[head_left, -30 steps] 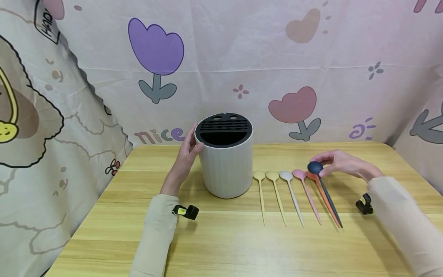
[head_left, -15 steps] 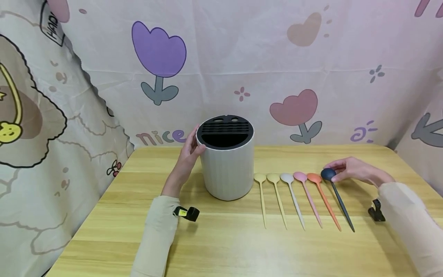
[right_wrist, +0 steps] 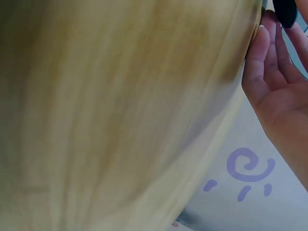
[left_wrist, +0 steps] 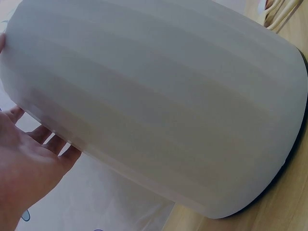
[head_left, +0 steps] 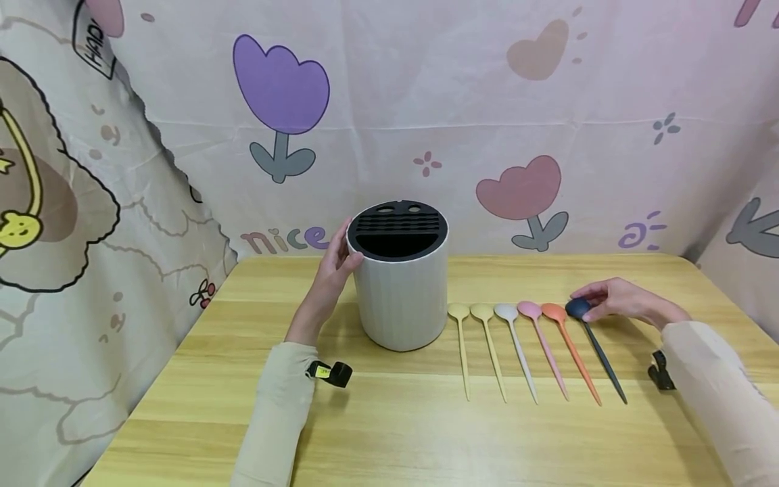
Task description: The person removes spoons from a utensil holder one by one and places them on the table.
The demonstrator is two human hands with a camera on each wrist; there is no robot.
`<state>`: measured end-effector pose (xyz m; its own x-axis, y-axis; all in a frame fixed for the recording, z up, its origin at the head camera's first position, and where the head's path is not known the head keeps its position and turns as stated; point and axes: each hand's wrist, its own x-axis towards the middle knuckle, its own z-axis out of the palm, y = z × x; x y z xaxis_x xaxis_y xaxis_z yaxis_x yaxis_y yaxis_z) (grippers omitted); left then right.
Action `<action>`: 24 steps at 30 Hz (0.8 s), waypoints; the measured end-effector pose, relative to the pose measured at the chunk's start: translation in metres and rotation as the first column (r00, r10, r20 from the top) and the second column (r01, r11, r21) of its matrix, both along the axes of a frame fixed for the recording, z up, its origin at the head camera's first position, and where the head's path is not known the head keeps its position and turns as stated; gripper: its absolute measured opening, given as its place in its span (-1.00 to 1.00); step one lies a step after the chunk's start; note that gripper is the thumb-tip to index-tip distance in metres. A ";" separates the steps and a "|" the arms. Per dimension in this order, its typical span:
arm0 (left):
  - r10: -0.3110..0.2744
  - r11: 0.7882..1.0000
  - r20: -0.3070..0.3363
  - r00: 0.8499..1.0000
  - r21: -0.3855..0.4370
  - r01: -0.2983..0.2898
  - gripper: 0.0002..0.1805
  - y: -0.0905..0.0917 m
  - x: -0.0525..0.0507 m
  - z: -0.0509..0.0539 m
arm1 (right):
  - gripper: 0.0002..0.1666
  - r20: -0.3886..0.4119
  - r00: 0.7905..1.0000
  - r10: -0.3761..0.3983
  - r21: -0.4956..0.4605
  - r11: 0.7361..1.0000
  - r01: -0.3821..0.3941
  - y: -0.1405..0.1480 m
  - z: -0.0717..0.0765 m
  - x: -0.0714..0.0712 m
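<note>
A pale ribbed utensil holder (head_left: 402, 304) with a black slotted top stands upright on the table. My left hand (head_left: 331, 270) holds its upper left side, thumb in front by the rim; in the left wrist view the left hand's fingertips (left_wrist: 72, 151) touch the holder's wall. On the right, my right hand (head_left: 621, 301) pinches the bowl of a navy spoon (head_left: 605, 358), whose handle slants toward the front. In a row left of it lie an orange spoon (head_left: 575, 355), a pink spoon (head_left: 548, 345), a light grey spoon (head_left: 520, 355) and two pale yellow spoons (head_left: 463, 358).
The wooden table (head_left: 389, 433) ends at a printed cloth backdrop (head_left: 389, 81). Another patterned cloth (head_left: 152, 270) hangs along the left. Small black cameras (head_left: 331, 373) are worn on both wrists. The yellow spoons lie close to the holder's right side.
My right hand has moved the navy spoon rightward, off the orange spoon, down beside it at the row's right end. Over the last half second little differs. My left hand stays on the holder.
</note>
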<state>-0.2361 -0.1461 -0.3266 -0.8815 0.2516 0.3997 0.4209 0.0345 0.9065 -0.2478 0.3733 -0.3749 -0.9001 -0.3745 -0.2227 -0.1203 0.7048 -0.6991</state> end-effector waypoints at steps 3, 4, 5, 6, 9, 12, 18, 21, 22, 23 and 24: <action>-0.007 1.000 0.000 1.000 0.001 0.007 -0.03 0.002 0.000 0.001 | -0.21 -0.005 1.000 0.010 -0.010 1.000 -0.010 0.001 0.001 0.002; -0.008 1.000 0.000 1.000 0.002 0.008 -0.04 0.002 0.000 0.002 | -0.19 -0.006 1.000 0.015 -0.021 1.000 -0.015 0.001 0.001 0.003; -0.008 1.000 0.001 1.000 0.002 0.008 -0.05 0.002 0.000 0.002 | -0.18 -0.007 1.000 0.020 -0.027 0.999 -0.020 0.002 0.001 0.004; -0.008 1.000 0.001 1.000 0.004 0.008 -0.05 0.003 0.000 0.003 | -0.17 -0.009 1.000 0.024 -0.033 0.999 -0.024 0.003 0.000 0.004; -0.011 1.000 0.002 1.000 0.006 0.011 -0.05 0.004 -0.001 0.003 | -0.16 -0.008 0.999 0.032 -0.055 0.998 -0.033 0.004 0.001 0.005; -0.013 1.000 0.004 1.000 0.007 0.013 -0.04 0.004 -0.001 0.003 | -0.15 -0.001 1.000 0.027 -0.061 0.998 -0.027 0.005 0.002 0.007; -0.006 1.000 0.005 1.000 0.002 0.006 0.01 0.001 -0.001 0.002 | -0.24 -0.074 0.997 -0.027 -0.018 0.999 0.026 -0.009 0.010 0.010; 0.001 1.000 -0.003 1.000 0.004 -0.001 0.03 -0.002 -0.001 0.001 | -0.38 -0.204 0.975 -0.089 0.007 0.996 0.093 -0.027 0.016 0.012; 0.002 1.000 -0.005 1.000 0.004 -0.002 0.03 -0.003 -0.001 0.001 | -0.43 -0.250 0.962 -0.106 0.009 0.994 0.112 -0.034 0.019 0.014; 0.001 1.000 -0.007 1.000 0.005 -0.001 0.03 -0.004 -0.001 0.001 | -0.47 -0.291 0.949 -0.121 0.005 0.992 0.128 -0.041 0.021 0.016; -0.003 1.000 -0.011 1.000 0.007 0.003 0.03 -0.005 -0.001 0.000 | -0.50 -0.327 0.936 -0.131 0.002 0.990 0.140 -0.048 0.023 0.018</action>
